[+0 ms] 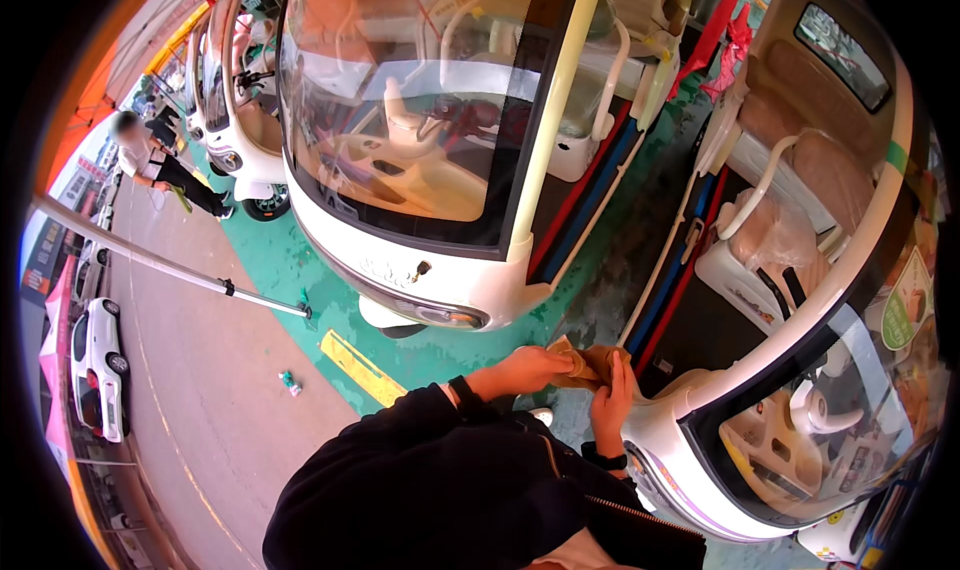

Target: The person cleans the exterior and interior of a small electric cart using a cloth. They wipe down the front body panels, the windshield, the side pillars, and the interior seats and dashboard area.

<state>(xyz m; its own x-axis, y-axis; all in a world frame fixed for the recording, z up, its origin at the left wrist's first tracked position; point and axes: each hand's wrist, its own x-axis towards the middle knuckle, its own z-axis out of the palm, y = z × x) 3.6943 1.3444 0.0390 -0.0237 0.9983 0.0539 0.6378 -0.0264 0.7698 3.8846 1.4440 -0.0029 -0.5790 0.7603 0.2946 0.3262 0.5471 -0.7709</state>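
Observation:
A brown, soft-looking folded item, perhaps a cloth or a glove, is held between my two hands in front of the dark jacket. My left hand pinches its left side with thumb and fingers. At its right side, my right hand grips it with the fingers raised along it. Exactly what the item is cannot be told. Both wrists have dark bands. Just beyond the hands is the gap between a white enclosed electric vehicle and a second white vehicle at the right.
The vehicles have open side doorways. A yellow-marked strip lies on the green floor. A metal pole slants down to the floor at the left. A person stands beyond it, near more small vehicles. A white car stands on the far left.

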